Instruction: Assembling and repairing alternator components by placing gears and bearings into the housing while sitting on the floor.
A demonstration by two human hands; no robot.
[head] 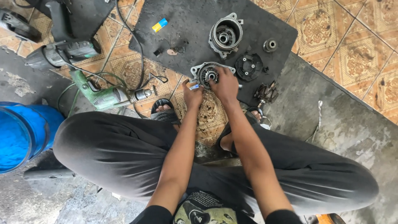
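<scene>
Patterned floor tiles (365, 54) and bare concrete carry a dark rubber mat (186, 25) on which dismantled machine parts lie. At the mat's near edge sits a round metal end housing (206, 74). The right hand (225, 84) lies closed over its hub and lower rim; the left hand (193, 93) pinches a small blue-tipped tool (194, 87) against its left side. How tightly either hand grips cannot be told. A ribbed stator housing (226, 35), a black disc (248, 66), a small pulley (270, 45) and a rotor (266, 93) lie near. Likely risks: the tool could slip off the rim toward the fingers; small loose pieces could roll off the mat onto the concrete; the drill cord (128, 29) crossing the tiles could snag a foot.
</scene>
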